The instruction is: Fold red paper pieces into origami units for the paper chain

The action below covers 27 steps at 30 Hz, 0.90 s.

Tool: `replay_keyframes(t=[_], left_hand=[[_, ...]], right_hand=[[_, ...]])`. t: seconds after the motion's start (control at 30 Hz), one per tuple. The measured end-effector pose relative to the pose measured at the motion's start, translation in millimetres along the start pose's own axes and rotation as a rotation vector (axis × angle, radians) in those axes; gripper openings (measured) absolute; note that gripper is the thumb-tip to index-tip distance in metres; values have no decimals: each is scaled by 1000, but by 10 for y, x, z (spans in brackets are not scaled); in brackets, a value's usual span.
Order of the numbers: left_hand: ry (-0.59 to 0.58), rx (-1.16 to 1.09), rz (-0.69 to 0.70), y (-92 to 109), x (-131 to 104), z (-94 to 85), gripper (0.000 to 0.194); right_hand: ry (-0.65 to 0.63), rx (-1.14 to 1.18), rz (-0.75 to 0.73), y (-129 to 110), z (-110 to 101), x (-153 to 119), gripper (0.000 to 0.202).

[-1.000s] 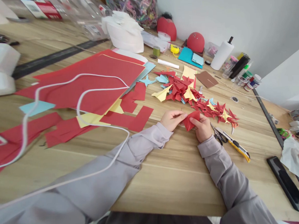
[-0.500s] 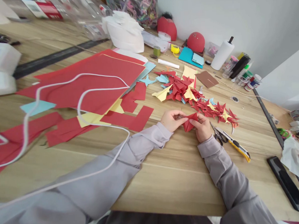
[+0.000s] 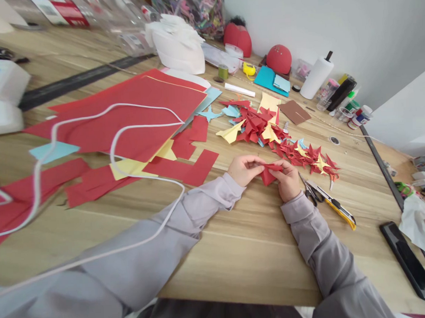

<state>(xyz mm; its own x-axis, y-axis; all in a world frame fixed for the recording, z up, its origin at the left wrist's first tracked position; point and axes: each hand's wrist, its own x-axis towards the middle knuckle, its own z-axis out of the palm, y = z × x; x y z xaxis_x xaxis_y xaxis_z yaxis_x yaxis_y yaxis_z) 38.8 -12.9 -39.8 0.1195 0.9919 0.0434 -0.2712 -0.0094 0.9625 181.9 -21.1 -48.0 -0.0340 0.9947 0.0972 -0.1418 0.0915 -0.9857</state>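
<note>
Between my two hands is a small folded piece of red paper. My left hand pinches its left side between thumb and fingers. My right hand grips the right side, its thumb lying on the near face. Just beyond them lies a heap of folded red, yellow and blue paper shapes. Red paper strips rest to the left of my left hand. Black scissors and a yellow utility knife lie right of my right hand.
Large red sheets cover the left of the wooden table, with a white cable looping over them and my left sleeve. A black phone is at the right. Tissues, a white bottle and a tape measure stand farther back.
The top of the red paper between my hands has folded down, so it looks lower and flatter along its upper edge. Both hands have barely moved.
</note>
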Motion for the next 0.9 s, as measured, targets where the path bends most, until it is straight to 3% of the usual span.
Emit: replay_keyframes(t=[0.2, 0.43, 0.67, 0.9], left_hand=[[21, 70, 39, 30, -4, -6, 12], [-10, 117, 142, -11, -10, 6, 26], [-36, 219, 350, 22, -4, -19, 11], [-36, 275, 396, 21, -14, -26, 12]], right_hand=[[9, -61, -16, -23, 19, -10, 18], [-27, -84, -76, -3, -11, -1, 14], [-40, -146, -64, -6, -6, -6, 15], [-52, -145, -20, -21, 3, -9, 15]])
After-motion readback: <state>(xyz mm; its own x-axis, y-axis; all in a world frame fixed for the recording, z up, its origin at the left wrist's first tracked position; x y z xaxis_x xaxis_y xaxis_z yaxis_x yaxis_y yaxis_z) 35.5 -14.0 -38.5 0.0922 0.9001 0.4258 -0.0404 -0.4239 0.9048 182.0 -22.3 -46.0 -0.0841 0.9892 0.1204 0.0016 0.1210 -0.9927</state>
